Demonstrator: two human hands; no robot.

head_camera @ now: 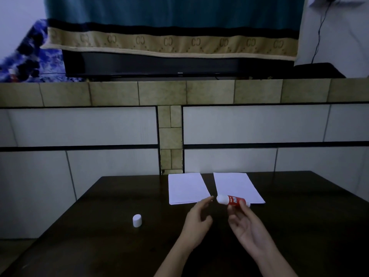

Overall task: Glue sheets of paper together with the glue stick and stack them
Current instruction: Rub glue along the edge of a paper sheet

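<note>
fingers: the glue stick [233, 201] is pinched by the right hand [247, 226]; the left hand [196, 222] is held loosely spread, nothing gripped.
glue stick: raised just over the near edge of the right paper pile [237, 186], white tip bared.
cap [137, 220]: set apart on the table [99, 226].
left paper pile [185, 187]: flat, untouched.
progress: judged early; uncapping done, gluing and stacking left.

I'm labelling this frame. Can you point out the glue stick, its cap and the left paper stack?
Glue stick [235, 201]: head view, on its red label.
Cap [137, 220]: head view, on its side wall.
Left paper stack [186, 187]: head view, middle of top sheet.
</note>
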